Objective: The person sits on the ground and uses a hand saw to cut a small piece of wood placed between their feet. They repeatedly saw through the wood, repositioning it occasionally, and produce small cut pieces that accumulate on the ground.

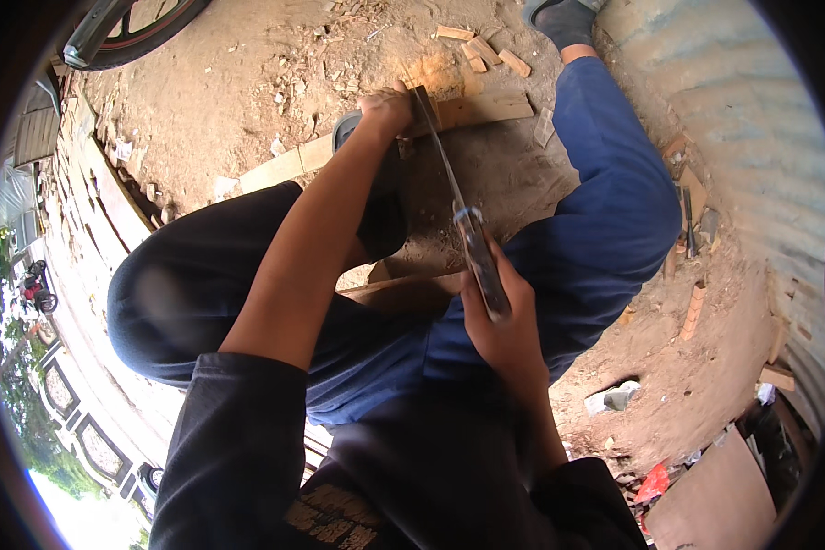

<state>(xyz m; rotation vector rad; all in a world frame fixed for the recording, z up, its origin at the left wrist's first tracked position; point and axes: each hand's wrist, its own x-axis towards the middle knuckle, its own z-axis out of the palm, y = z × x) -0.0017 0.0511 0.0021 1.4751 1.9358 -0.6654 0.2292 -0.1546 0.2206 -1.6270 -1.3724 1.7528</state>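
My right hand [504, 316] is wrapped round the handle of a handsaw [482, 261]. Its narrow blade points away from me, and the far end lies by a small dark piece of wood [423, 108]. My left hand [388, 111] is closed against that piece, just left of the blade; its fingertips are partly hidden. Beneath them, a long pale wooden plank [486, 108] lies across the ground. My left foot in a grey sandal [344, 128] is beside the plank, partly behind my forearm. Orange-yellow sawdust [438, 73] is heaped just beyond the blade.
Several short wood offcuts [486, 50] lie beyond the plank. A corrugated metal wall [733, 119] runs along the right, past my outstretched right leg [605, 174]. A vehicle wheel [147, 32] stands at far left. Boards [110, 188] lie at left, a flat panel [715, 500] at lower right.
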